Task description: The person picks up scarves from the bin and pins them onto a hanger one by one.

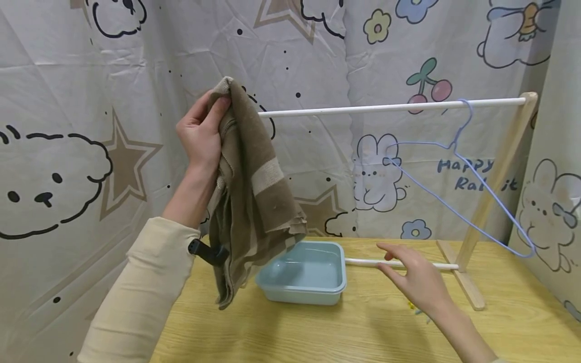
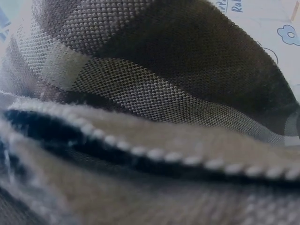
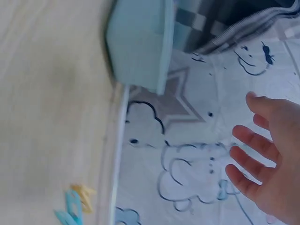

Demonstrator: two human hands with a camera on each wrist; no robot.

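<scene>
In the head view my left hand [image 1: 201,132] is raised and pinches the top of a brown towel [image 1: 247,166] with pale stripes. The towel hangs in loose folds, its lower end in front of the blue basin's left side. Towel cloth [image 2: 154,70] fills most of the left wrist view and hides the hand there. My right hand [image 1: 415,277] hovers over the table's right part, thumb and fingers apart, holding nothing. Seen from the right wrist, the same hand [image 3: 267,150] has its fingers spread, away from the basin [image 3: 140,47].
A light-blue basin [image 1: 308,295] stands on the wooden table [image 1: 354,335]. Behind it is a rack with a white rail [image 1: 390,107] and a wooden post [image 1: 495,186]. A blue hanger [image 1: 426,142] hangs from the rail. Small teal [image 3: 72,206] and yellow clips [image 3: 84,196] lie near the right hand.
</scene>
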